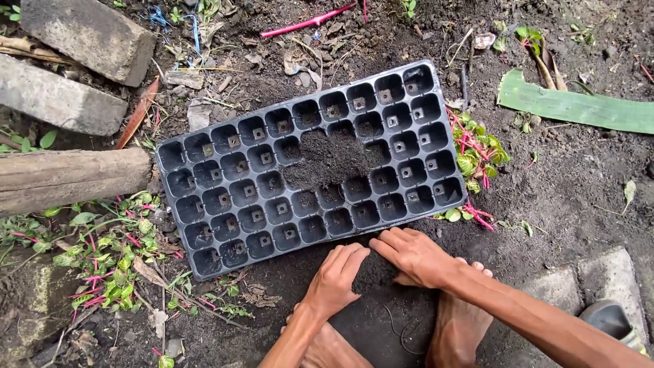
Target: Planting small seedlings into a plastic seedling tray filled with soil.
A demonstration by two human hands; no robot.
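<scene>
Both hands cup a mound of dark soil (373,269) at six o'clock below the black seedling tray (225,197): left hand (335,278) and right hand (415,255), fingers loosely curved, pressing its sides.

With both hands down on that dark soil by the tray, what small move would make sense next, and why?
Probably scoop the heap of loose dark soil cupped between the left hand and right hand up onto the black plastic seedling tray. Only a small patch of soil lies on its middle cells; most cells look empty.
</scene>
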